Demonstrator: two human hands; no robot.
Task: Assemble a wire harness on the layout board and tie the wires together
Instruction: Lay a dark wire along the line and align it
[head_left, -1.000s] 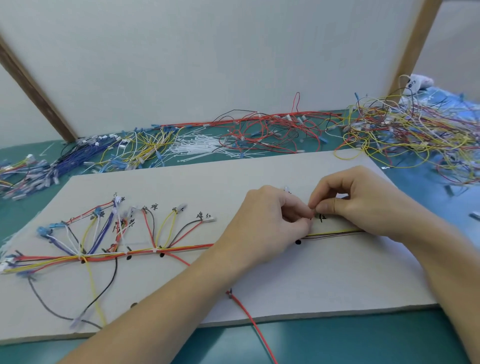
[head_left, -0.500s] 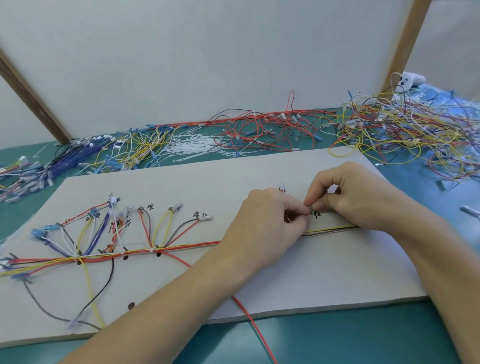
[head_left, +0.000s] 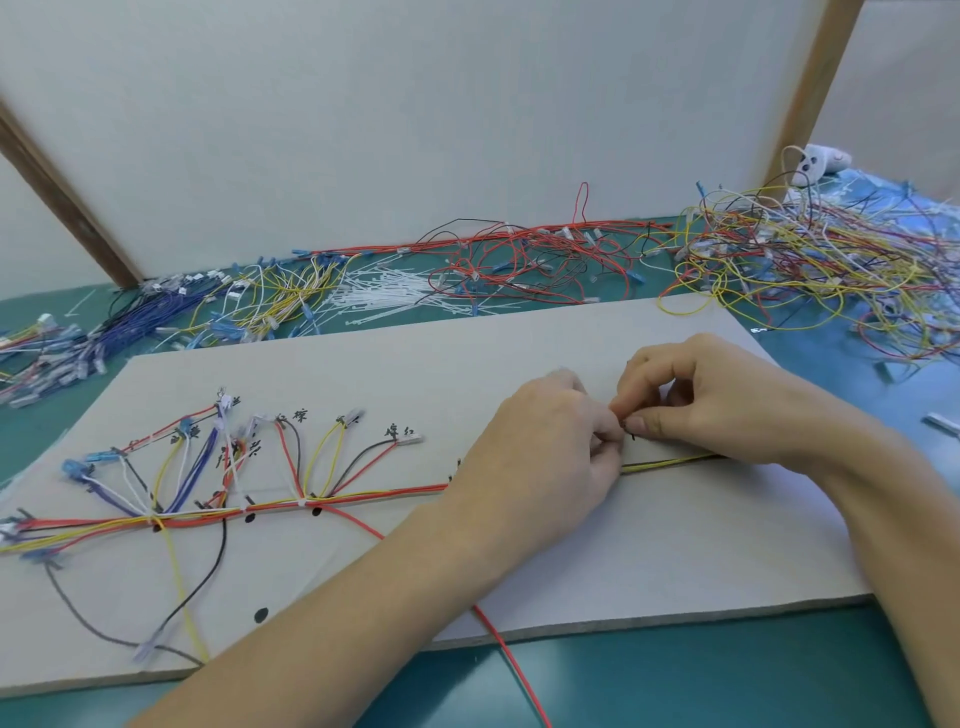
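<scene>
A person's 2 hands meet over a grey layout board (head_left: 363, 374) lying on a green bench mat (head_left: 675, 675). The left hand (head_left: 540, 441) and right hand (head_left: 727, 400) touch at the fingertips, both pinching something too small to identify just above the wire harness (head_left: 322, 504), whose red, yellow and black trunk runs along the board under the hands. Behind the board lie white cable ties (head_left: 384, 299), blue wires (head_left: 140, 327), red wires (head_left: 519, 260) and a tangled multicoloured heap (head_left: 810, 260). White panels (head_left: 415, 104) with wooden struts (head_left: 57, 192) enclose the bench.
</scene>
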